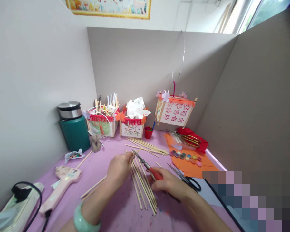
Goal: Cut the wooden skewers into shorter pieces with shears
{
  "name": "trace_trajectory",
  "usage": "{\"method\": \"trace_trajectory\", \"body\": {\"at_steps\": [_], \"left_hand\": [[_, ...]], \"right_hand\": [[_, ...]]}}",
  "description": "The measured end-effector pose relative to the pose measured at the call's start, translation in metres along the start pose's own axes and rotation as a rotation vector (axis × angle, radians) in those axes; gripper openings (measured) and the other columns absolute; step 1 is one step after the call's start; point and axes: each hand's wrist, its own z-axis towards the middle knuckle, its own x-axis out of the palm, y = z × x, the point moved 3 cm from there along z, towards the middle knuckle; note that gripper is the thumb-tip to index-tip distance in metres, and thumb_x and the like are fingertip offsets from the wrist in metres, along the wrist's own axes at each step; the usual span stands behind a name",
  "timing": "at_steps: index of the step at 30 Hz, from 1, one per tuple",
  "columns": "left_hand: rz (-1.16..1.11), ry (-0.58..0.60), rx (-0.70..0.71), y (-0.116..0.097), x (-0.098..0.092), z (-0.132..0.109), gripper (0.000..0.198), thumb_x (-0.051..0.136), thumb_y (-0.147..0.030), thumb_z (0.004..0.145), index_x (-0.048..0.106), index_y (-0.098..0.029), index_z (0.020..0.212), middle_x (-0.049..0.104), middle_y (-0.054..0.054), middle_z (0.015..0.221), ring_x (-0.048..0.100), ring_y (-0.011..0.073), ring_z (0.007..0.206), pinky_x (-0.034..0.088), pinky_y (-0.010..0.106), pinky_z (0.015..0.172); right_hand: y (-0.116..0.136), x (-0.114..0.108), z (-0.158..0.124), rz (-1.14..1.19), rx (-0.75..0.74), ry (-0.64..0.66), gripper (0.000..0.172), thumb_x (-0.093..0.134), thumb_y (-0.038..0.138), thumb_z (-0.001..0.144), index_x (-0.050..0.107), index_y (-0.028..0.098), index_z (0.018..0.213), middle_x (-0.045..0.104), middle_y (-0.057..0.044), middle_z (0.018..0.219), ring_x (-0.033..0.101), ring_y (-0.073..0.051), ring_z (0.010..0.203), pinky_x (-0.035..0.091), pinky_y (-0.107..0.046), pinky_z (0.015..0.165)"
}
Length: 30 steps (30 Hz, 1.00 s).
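My right hand [165,182] is closed around the red handles of a pair of long-nosed pliers [143,161]. The pliers' tips point up and to the left, beside the fingertips of my left hand [119,167]. That hand pinches a thin wooden stick [138,150] at the jaws; most of the stick is hidden. Beneath both hands, several pale wooden sticks [142,187] lie fanned out on the pink tabletop [120,216]. Another bundle of sticks [149,147] lies behind them. Black-handled scissors [187,180] rest just beyond my right hand.
A pink glue gun [60,190] and a green bottle [74,132] stand at left. Along the back are a stick-filled box [101,125], a tissue box [131,127], a red cup [148,132] and a hanging lantern [175,111]. Paint pots [186,156] lie on orange paper [207,164].
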Motion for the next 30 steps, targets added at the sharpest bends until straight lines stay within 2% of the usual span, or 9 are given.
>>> {"method": "trace_trajectory", "body": {"at_steps": [4,9,13,16,21,27,30], "left_hand": [[-0.085,0.011,0.004,0.002,-0.002,0.003,0.033,0.037,-0.035,0.088,0.064,-0.020,0.075,0.067,0.005,0.068,0.059,0.0155,0.064,0.031,0.023,0.059],[-0.298,0.150,-0.048,0.004,-0.008,0.007,0.040,0.039,-0.039,0.085,0.056,-0.018,0.055,0.055,0.000,0.048,0.053,0.0135,0.053,0.034,0.022,0.058],[-0.366,0.217,-0.087,0.004,-0.010,0.009,0.038,0.039,-0.041,0.082,0.062,-0.017,0.064,0.055,-0.002,0.047,0.052,0.0138,0.052,0.036,0.022,0.057],[-0.354,0.208,-0.077,0.005,-0.008,0.010,0.038,0.038,-0.040,0.082,0.063,-0.017,0.067,0.055,-0.002,0.047,0.053,0.0140,0.053,0.036,0.022,0.057],[-0.289,0.149,-0.041,0.007,-0.004,0.008,0.039,0.038,-0.039,0.084,0.055,-0.018,0.056,0.056,0.000,0.050,0.052,0.0131,0.053,0.033,0.023,0.058],[-0.156,0.035,-0.021,0.004,-0.002,0.003,0.027,0.041,-0.034,0.086,0.059,-0.020,0.072,0.059,0.001,0.056,0.054,0.0137,0.056,0.029,0.023,0.058],[-0.097,0.022,-0.004,0.003,-0.002,0.002,0.027,0.040,-0.033,0.086,0.059,-0.020,0.072,0.059,0.001,0.057,0.055,0.0138,0.058,0.028,0.023,0.057]], "right_hand": [[0.004,-0.001,-0.003,0.028,0.023,0.011,0.026,0.060,0.013,0.059,0.056,0.015,0.084,0.052,0.004,0.073,0.042,-0.009,0.061,0.029,-0.020,0.053],[0.003,0.000,-0.004,0.024,0.011,0.026,0.024,0.061,0.013,0.060,0.057,0.016,0.084,0.053,0.004,0.076,0.044,-0.009,0.065,0.030,-0.020,0.056],[0.002,0.000,-0.002,0.008,-0.026,0.047,0.022,0.058,0.011,0.060,0.055,0.016,0.081,0.050,0.005,0.074,0.041,-0.009,0.065,0.029,-0.020,0.056],[-0.002,0.001,0.001,-0.023,-0.036,0.028,0.024,0.057,0.009,0.058,0.054,0.016,0.080,0.047,0.005,0.071,0.038,-0.009,0.064,0.029,-0.020,0.055],[-0.008,0.001,0.007,-0.121,-0.078,-0.041,0.022,0.055,0.009,0.054,0.052,0.017,0.075,0.042,0.006,0.068,0.035,-0.009,0.062,0.026,-0.021,0.052],[-0.009,0.001,0.007,-0.105,-0.042,-0.031,0.024,0.057,0.011,0.056,0.053,0.017,0.079,0.044,0.006,0.068,0.035,-0.009,0.061,0.026,-0.021,0.052],[-0.006,0.000,0.005,-0.081,-0.057,-0.040,0.023,0.057,0.009,0.056,0.053,0.017,0.077,0.044,0.006,0.070,0.037,-0.009,0.063,0.027,-0.021,0.054]]}}
